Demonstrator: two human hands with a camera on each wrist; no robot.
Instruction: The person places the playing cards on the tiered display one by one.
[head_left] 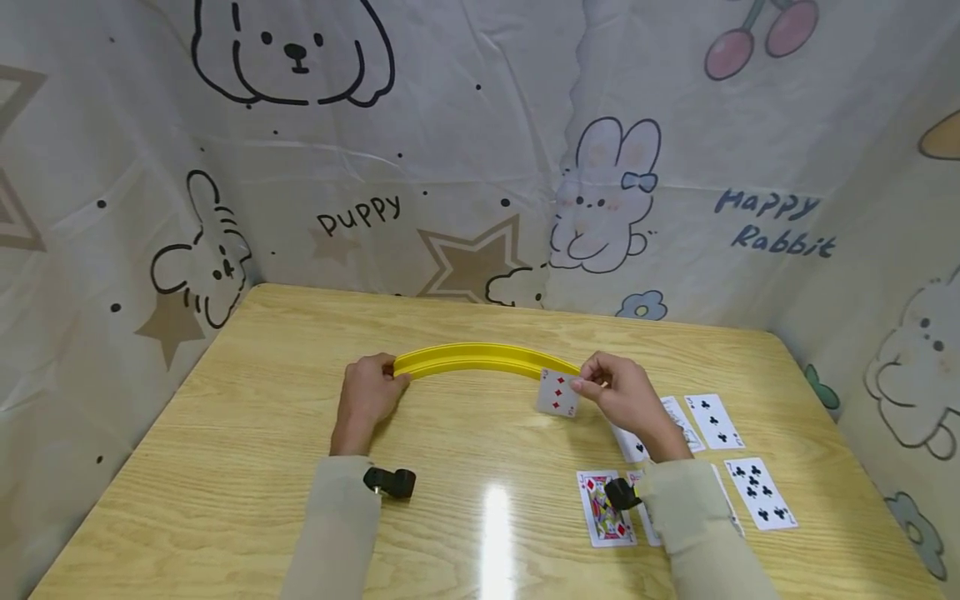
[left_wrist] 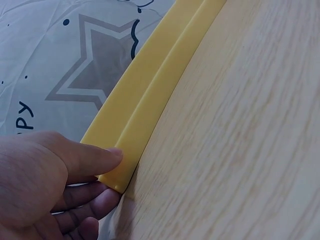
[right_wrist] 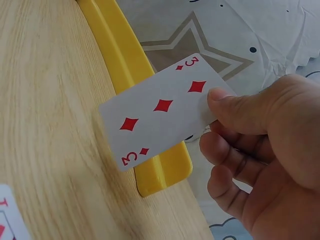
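Note:
A curved yellow playing card holder [head_left: 472, 357] with a lengthwise groove rests on the wooden table. My left hand [head_left: 369, 392] pinches its left end, thumb on top and fingers beneath in the left wrist view. Between thumb and fingers, my right hand [head_left: 621, 393] holds a three of diamonds [right_wrist: 162, 106] by one edge, its face turned toward me. In the right wrist view the card overlaps the holder near its right end [right_wrist: 165, 170] and covers part of the groove.
Face-up cards lie in two rows at the right, including a jack of diamonds [head_left: 602, 508], a seven of clubs [head_left: 761, 493] and another clubs card [head_left: 714, 421]. My right forearm hides some of them. A printed curtain [head_left: 450, 150] hangs behind the wooden table [head_left: 225, 467].

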